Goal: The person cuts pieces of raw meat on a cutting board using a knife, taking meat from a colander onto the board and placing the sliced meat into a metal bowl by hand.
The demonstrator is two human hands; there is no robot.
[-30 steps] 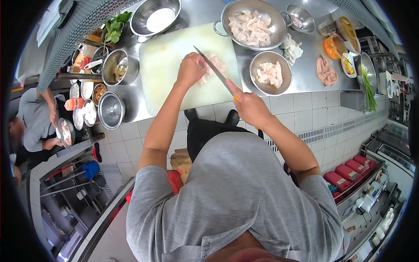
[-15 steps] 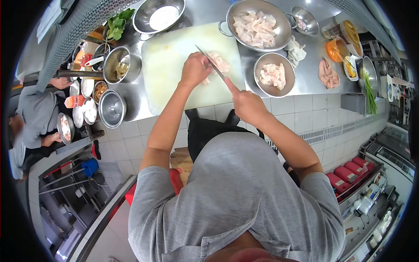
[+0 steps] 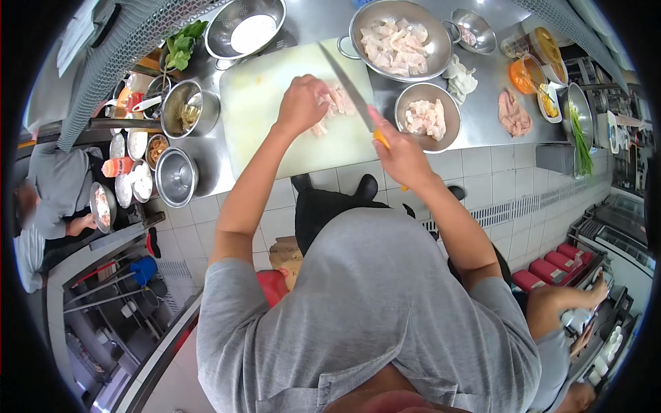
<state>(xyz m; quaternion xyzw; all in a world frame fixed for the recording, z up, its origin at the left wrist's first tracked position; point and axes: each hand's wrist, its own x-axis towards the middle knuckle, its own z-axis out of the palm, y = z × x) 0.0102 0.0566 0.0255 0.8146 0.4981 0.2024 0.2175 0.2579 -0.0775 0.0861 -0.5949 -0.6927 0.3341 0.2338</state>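
Note:
In my right hand (image 3: 404, 160) is a kitchen knife (image 3: 349, 84), gripped by its yellow-orange handle. Its blade is raised and tilted toward the upper left, just right of the pale raw chicken (image 3: 339, 100). My left hand (image 3: 301, 107) has its fingers curled against the left side of that chicken, fingertips partly hidden. Cut pieces lie on a white cutting board (image 3: 261, 127) beneath both hands. A steel bowl of chicken pieces (image 3: 425, 118) stands to the right of the board. Behind it is a larger colander (image 3: 355, 31) holding more pale slices.
Left of the board stand a steel pot (image 3: 212, 110) and a steel bowl (image 3: 176, 177). Another colander (image 3: 213, 34) is at the back. A cloth (image 3: 460, 79) and a piece of raw meat (image 3: 513, 113) lie right. One person (image 3: 58, 182) is at left, another (image 3: 551, 358) at lower right.
The knife has come away from the chicken and moved right with my right hand. Chicken pieces show more spread out. Another person has appeared at lower right. My left hand stays beside the chicken.

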